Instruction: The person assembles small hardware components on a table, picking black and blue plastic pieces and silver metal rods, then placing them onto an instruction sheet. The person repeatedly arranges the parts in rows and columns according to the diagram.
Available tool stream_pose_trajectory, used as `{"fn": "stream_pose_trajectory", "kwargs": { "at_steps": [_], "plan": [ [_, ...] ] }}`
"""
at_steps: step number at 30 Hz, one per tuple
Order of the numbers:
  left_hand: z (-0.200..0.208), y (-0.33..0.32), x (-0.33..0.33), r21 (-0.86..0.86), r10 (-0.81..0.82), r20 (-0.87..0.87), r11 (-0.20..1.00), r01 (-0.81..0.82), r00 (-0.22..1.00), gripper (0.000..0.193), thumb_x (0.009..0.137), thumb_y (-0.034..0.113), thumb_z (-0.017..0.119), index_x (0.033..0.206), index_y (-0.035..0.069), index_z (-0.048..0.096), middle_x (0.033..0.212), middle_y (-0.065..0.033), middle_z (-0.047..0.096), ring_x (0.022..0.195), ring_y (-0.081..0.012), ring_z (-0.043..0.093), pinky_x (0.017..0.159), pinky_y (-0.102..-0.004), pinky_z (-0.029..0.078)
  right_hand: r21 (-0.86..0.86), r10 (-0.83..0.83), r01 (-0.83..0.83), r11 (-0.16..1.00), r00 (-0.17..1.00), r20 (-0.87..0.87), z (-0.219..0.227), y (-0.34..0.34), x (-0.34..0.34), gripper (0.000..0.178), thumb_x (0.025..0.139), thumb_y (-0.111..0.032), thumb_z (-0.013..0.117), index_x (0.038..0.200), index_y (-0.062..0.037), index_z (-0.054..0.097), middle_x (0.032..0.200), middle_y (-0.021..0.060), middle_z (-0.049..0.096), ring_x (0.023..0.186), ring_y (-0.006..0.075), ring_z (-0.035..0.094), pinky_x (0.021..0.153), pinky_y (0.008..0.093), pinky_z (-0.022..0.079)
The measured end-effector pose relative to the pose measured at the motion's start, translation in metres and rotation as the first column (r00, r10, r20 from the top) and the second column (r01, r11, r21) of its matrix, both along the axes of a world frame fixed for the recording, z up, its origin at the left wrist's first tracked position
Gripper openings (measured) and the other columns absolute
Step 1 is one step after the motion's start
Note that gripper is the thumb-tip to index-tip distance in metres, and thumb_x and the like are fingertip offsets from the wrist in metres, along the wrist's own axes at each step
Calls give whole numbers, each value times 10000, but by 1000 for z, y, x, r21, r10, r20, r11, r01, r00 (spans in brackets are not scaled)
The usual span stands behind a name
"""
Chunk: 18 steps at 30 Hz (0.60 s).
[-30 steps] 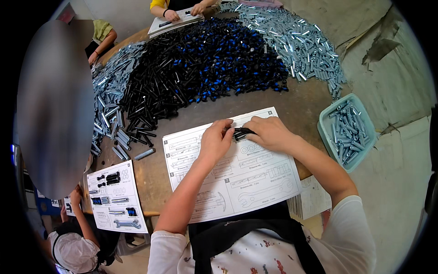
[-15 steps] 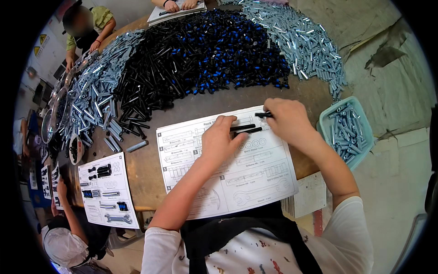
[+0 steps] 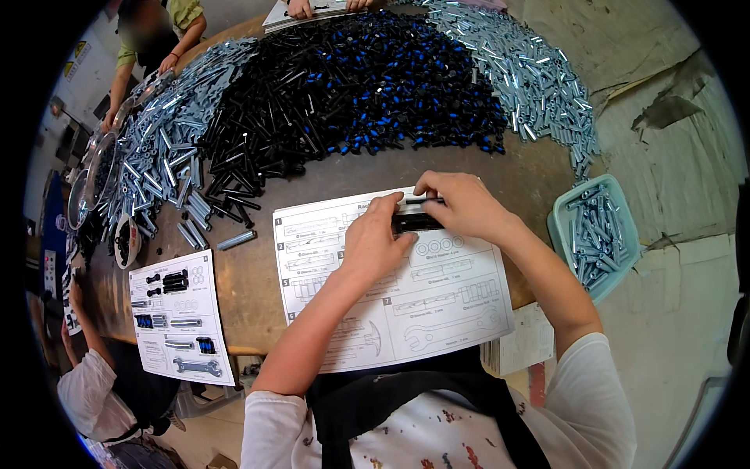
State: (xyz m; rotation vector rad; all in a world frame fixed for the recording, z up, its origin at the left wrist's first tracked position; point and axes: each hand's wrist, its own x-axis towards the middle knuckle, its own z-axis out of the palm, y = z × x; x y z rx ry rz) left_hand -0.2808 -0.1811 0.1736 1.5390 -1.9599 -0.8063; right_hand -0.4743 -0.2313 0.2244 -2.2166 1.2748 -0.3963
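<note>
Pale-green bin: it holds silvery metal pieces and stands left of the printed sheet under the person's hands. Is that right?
Wrong side: in the head view, the pale-green bin stands right of the printed sheet, not left. It does hold silvery metal pieces.

Black bolts: slender, dark shafts, grouped side by side near the top of the printed sheet, lying roughly crosswise between the left hand (image 3: 379,234) and right hand (image 3: 461,205); fingers partly cover them, obscuring their number. Printed sheet (image 3: 441,291): white, with line drawings in ruled panels, set slightly askew on the tabletop (image 3: 336,178), lower edge overhanging.
</note>
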Motion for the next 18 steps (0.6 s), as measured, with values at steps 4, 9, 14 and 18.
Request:
{"fn": "stream_pose_trajectory", "kwargs": {
  "at_steps": [4,9,14,18],
  "plan": [
    [-4,0,-6,-108,15,-1,994,-15,1000,722,734,204,812,1354,17,494,1086,-103,613,776,-227,630,704,-366,527,-244,40,-21,970,997,72,-36,4,-7,136,853,-91,617,970,-58,676,944,104,689,866,284,658,769,397,514],
    [-9,-1,-7,-204,-47,40,977,55,998,631,745,212,809,1296,28,560,1098,-110,616,781,-258,659,704,-368,534,-382,-36,52,923,998,49,-44,27,-12,299,849,-124,662,1140,-55,671,1149,99,656,1108,290,594,913,411,490],
    [-6,-2,-7,-219,-54,16,974,56,998,471,766,208,792,1179,33,648,1111,-102,628,793,-270,677,705,-359,543,-358,43,-160,920,949,-312,-37,62,-20,570,886,-223,664,1390,-32,478,1487,127,438,1412,266,354,1153,491,275],
    [-3,-4,-10,-167,-41,5,985,41,999,411,775,214,783,1131,35,677,1102,-96,637,786,-268,680,698,-352,545,-285,5,-76,956,970,-243,-42,63,-24,617,919,-239,634,1452,-24,410,1536,159,374,1458,284,290,1191,499,211]
  ]
}}
